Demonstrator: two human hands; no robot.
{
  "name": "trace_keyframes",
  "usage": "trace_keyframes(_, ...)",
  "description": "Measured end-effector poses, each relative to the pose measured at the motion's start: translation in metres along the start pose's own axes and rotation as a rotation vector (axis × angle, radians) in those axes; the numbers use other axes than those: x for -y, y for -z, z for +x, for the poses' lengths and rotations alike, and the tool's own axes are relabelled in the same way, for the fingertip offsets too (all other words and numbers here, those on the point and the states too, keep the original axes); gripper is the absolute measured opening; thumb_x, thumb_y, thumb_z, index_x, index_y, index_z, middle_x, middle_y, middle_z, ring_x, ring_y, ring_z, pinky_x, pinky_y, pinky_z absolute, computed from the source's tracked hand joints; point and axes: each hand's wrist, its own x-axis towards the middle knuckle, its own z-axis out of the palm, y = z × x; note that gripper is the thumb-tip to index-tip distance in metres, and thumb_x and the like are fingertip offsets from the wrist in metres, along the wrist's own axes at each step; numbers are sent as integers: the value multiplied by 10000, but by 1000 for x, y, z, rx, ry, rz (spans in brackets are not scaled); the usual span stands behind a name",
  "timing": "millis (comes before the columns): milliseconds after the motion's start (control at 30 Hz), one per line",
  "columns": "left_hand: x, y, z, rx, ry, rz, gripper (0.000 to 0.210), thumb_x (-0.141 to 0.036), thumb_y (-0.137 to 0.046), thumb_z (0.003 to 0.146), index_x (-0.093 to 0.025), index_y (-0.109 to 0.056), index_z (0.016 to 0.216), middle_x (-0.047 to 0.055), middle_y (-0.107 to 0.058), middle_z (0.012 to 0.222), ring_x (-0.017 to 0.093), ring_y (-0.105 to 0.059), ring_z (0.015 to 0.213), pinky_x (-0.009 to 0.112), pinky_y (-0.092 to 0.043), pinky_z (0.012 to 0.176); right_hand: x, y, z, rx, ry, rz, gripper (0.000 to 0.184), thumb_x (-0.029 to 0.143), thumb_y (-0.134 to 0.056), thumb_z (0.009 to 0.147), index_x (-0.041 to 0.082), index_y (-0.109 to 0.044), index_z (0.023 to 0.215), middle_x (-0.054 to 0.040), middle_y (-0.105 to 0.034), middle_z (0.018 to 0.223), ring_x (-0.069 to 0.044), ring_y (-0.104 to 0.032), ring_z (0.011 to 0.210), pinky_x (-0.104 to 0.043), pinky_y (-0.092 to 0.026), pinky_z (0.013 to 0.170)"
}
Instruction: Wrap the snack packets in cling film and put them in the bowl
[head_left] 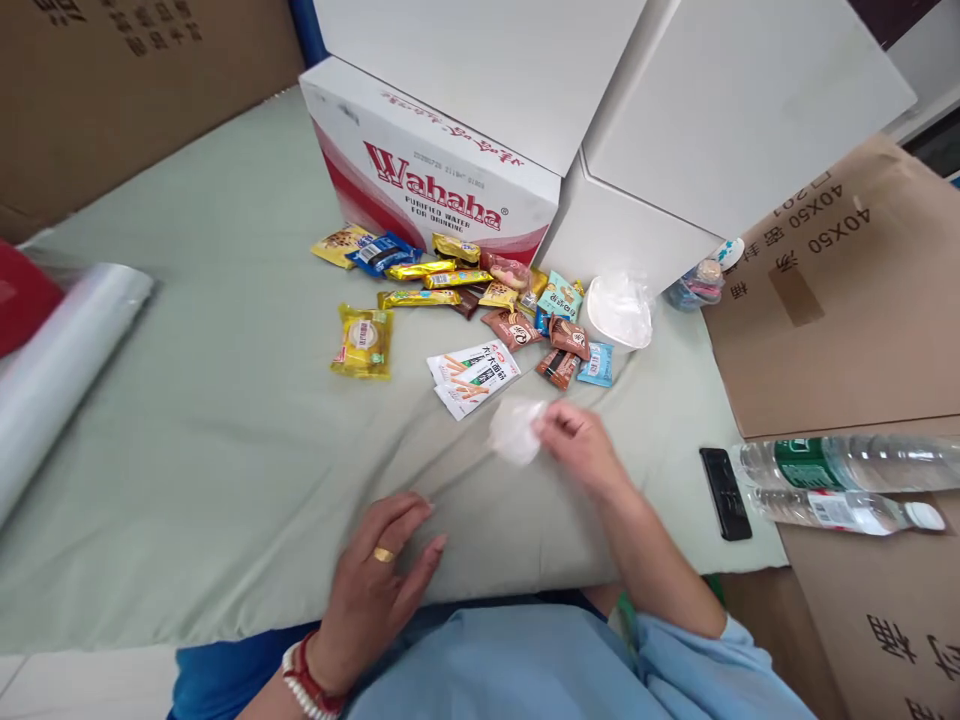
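My right hand (pixel 577 445) pinches the edge of a small, thin, whitish plastic bag (pixel 515 432), which is blurred, above the green cloth. Just beyond it lie two overlapping white snack packets (pixel 474 376) with brown sticks printed on them. My left hand (pixel 386 575), with a ring on one finger, is over the cloth near its front edge. Its thumb and fingers are apart and nothing is in them. Farther off, a yellow wrapped cake packet (pixel 363 342) lies by itself. Behind the white packets is a white tub (pixel 619 312) with clear plastic on it.
Several small snacks, among them yellow bars (pixel 420 298) and brown packets (pixel 570 337), lie before a Wahaha carton (pixel 442 190). A black phone (pixel 724 493) and two plastic bottles (pixel 847 510) lie at right. A clear plastic roll (pixel 75 370) is at left; cardboard boxes (pixel 832 290) stand around.
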Motion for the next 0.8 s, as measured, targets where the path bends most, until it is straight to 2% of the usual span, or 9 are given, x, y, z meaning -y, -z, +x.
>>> trace_keyframes(100,-10,-8,6,109,95,-203,203,-328,-669,987,-244,-661,1171,67,-709,1121,152,-682,807,285,-595,741,-25,-56,-41,206,-146,82,517,651,-820,799,199,-579,729,56,-495,629,-82,-351,561,-244,-276,535)
trace_keyframes(167,-12,-13,8,205,164,-345,113,-313,-617,1012,-250,-701,1052,35,-726,1002,148,-689,801,265,-575,723,-33,-77,-55,230,-211,206,533,679,-795,814,205,-560,747,64,-497,631,-76,-330,538,-245,-270,527)
trace_keyframes(233,-12,-15,9,235,253,-437,163,-309,-581,1024,-246,-718,963,24,-733,930,158,-703,839,267,-556,745,-35,-87,-63,208,-220,288,548,701,-812,782,212,-565,788,60,-533,672,-80,-381,554,-241,-316,544)
trace_keyframes(300,-11,-12,8,217,342,-474,196,-355,-590,1014,-239,-722,927,31,-743,937,172,-702,865,285,-534,775,-34,-91,-66,194,-187,284,555,660,-896,696,215,-602,849,41,-600,764,-101,-489,647,-246,-397,621)
trace_keyframes(367,-9,-7,8,213,424,-509,250,-416,-595,1000,-227,-711,884,36,-734,920,179,-680,854,297,-510,782,-33,-91,-68,182,-155,220,528,587,-947,656,215,-645,875,24,-639,824,-120,-541,729,-260,-435,693)
trace_keyframes(533,-1,14,9,175,674,-692,392,-571,-599,954,-214,-616,791,-8,-619,720,151,-552,680,282,-449,675,-29,-80,-67,52,-184,162,391,518,-911,726,206,-705,841,37,-582,684,-106,-464,607,-253,-384,599)
trace_keyframes(633,5,25,8,98,751,-749,428,-611,-643,917,-211,-601,770,-18,-595,690,144,-523,669,278,-431,680,-25,-73,-65,18,-203,198,371,498,-908,735,215,-697,849,41,-560,714,-94,-437,582,-243,-379,562)
trace_keyframes(700,7,28,7,65,768,-764,442,-624,-694,883,-205,-616,767,-18,-591,695,141,-513,676,277,-417,682,-23,-77,-66,52,-152,166,377,485,-914,733,233,-711,925,16,-612,829,-115,-505,672,-247,-438,605)
trace_keyframes(800,6,24,3,78,795,-825,480,-655,-761,823,-195,-636,773,-20,-578,691,136,-488,669,273,-392,660,-24,-94,-68,205,-82,37,495,451,-959,675,260,-732,1071,-18,-684,994,-170,-603,889,-285,-511,755)
